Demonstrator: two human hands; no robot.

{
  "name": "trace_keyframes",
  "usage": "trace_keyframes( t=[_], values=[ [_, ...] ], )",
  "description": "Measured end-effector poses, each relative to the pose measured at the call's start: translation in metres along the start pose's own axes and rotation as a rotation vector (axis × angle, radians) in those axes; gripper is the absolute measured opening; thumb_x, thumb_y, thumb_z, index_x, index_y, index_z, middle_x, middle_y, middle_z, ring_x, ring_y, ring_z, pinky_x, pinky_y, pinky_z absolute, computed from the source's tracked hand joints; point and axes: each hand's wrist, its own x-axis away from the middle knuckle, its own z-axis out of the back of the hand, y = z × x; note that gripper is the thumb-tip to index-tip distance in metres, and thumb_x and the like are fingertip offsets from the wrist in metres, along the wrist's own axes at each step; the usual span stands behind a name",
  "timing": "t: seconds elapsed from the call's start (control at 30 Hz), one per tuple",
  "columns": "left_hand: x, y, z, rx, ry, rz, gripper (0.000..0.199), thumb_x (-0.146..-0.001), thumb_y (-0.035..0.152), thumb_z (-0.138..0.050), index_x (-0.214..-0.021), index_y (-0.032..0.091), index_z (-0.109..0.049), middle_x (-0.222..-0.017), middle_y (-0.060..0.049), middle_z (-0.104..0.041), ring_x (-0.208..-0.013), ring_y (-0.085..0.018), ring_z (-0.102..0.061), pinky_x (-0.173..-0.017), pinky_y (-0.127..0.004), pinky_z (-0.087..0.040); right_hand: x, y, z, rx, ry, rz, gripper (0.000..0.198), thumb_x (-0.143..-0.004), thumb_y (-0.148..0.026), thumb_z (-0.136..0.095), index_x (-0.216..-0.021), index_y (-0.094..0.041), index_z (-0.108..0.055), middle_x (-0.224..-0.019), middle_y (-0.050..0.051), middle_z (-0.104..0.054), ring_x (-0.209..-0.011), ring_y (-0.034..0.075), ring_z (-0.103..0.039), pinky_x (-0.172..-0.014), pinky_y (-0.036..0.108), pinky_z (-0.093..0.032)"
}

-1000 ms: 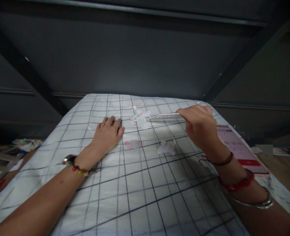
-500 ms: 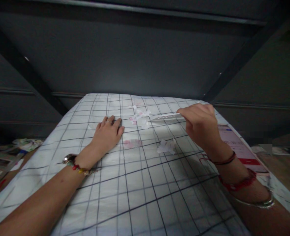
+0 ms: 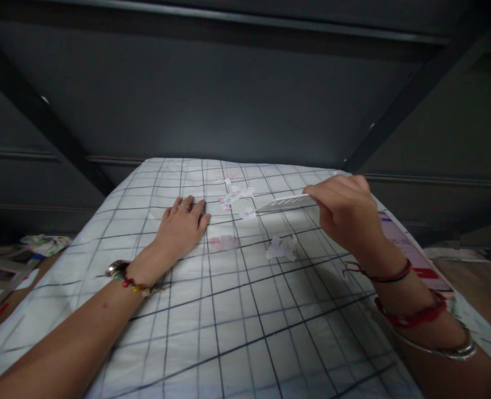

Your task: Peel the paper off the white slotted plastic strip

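Note:
My left hand (image 3: 184, 224) lies flat on the checked cloth (image 3: 212, 332), fingers apart, holding nothing. Pinched by one end in my right hand (image 3: 345, 210) is a thin, flat white card-like piece (image 3: 287, 202) with pale markings. It is tilted, and its far end points at a loose cluster of small paper scraps (image 3: 237, 198), some with pink marks. Whether that end touches the scraps I cannot tell. Nearer to me lie a pinkish scrap (image 3: 224, 243) beside my left hand and a small pile of whitish scraps (image 3: 281, 247) below the card.
A phone (image 3: 412, 249) with a lit pink and red screen lies on the right, partly behind my right forearm. Dark panels (image 3: 229, 100) rise behind the cloth's far edge. At the lower left are a pale frame (image 3: 4, 266) and a crumpled bundle (image 3: 48, 244).
My right hand has shifted slightly to the right with the card, whose broad face now shows a little more. The left hand stays where it was.

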Motion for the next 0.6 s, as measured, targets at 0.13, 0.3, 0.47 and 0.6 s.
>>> trace_keyframes(
  t=[0.13,0.3,0.47,0.6],
  values=[
    [0.0,0.001,0.0,0.007,-0.006,0.003,0.047,-0.096,0.035,-0.034,-0.136,0.014,-0.046,-0.141,-0.016,-0.044,-0.131,-0.035,-0.037,-0.103,-0.048,-0.034,-0.002,-0.008,-0.003,-0.02,-0.048,-0.01,0.036,-0.071,0.001,-0.041,-0.086,-0.02,-0.065,-0.074,0.003,-0.066,-0.076,0.02,-0.056,-0.069,0.035,-0.034],
    [0.0,0.003,0.001,0.011,-0.003,0.008,0.046,-0.096,0.034,-0.035,-0.135,0.013,-0.047,-0.14,-0.017,-0.045,-0.131,-0.035,-0.038,-0.104,-0.048,-0.034,-0.005,-0.014,0.0,-0.049,-0.065,0.021,0.036,-0.072,0.002,-0.04,-0.087,-0.02,-0.065,-0.075,0.004,-0.066,-0.076,0.021,-0.055,-0.068,0.035,-0.034],
    [0.0,0.002,-0.001,0.016,0.013,0.001,0.046,-0.095,0.034,-0.036,-0.135,0.013,-0.047,-0.139,-0.017,-0.045,-0.13,-0.036,-0.038,-0.103,-0.049,-0.035,-0.003,-0.006,0.005,-0.025,-0.028,0.001,0.033,-0.074,0.0,-0.041,-0.086,-0.021,-0.064,-0.075,0.003,-0.066,-0.077,0.021,-0.056,-0.067,0.034,-0.034],
    [0.0,0.0,-0.002,0.019,0.022,0.0,0.045,-0.095,0.033,-0.036,-0.134,0.014,-0.048,-0.138,-0.017,-0.046,-0.129,-0.035,-0.04,-0.102,-0.049,-0.036,-0.001,0.001,0.007,-0.053,-0.067,0.052,0.034,-0.071,0.0,-0.041,-0.085,-0.021,-0.063,-0.075,0.002,-0.066,-0.077,0.021,-0.056,-0.068,0.034,-0.034]
  ],
)
